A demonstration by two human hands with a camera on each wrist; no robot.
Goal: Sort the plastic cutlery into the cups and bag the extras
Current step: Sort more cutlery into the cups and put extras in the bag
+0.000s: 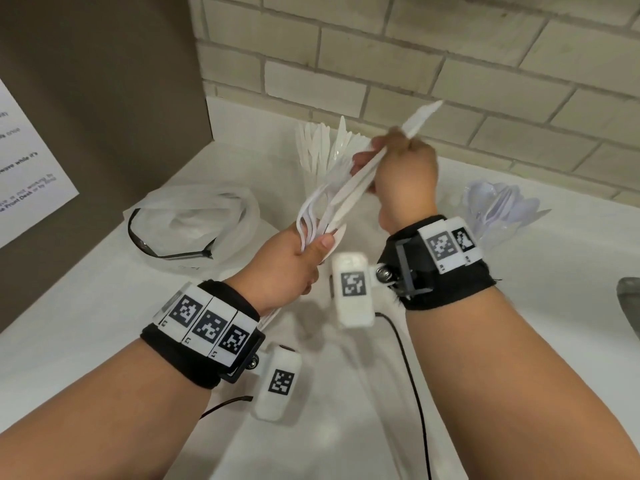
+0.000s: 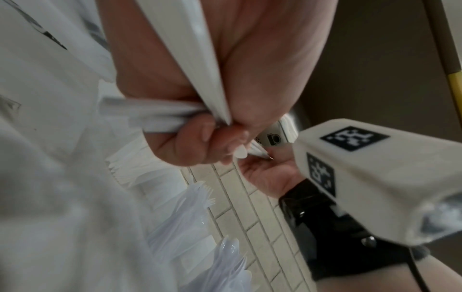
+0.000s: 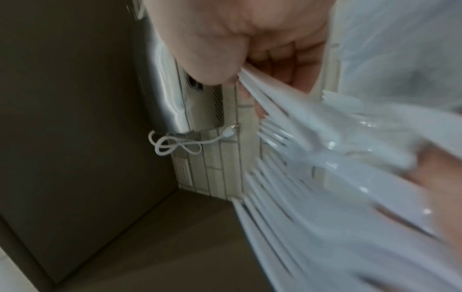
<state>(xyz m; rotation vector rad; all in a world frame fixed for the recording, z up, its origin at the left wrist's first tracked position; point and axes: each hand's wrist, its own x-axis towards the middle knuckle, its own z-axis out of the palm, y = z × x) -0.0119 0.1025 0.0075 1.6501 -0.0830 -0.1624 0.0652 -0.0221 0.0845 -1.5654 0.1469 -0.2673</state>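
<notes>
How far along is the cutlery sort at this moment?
Done: knives stand in one cup, spoons in another. In hand: the left hand grips a mixed bundle; the right hand pulls knives from it. Left: sorting that bundle and filling the open bag.

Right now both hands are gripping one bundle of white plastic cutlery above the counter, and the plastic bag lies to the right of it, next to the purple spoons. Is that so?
Not quite. Both the left hand and the right hand do grip the bundle of white plastic cutlery, but the plastic bag lies to the left of it, as the head view shows. The purple spoons stand apart on the right.
</notes>
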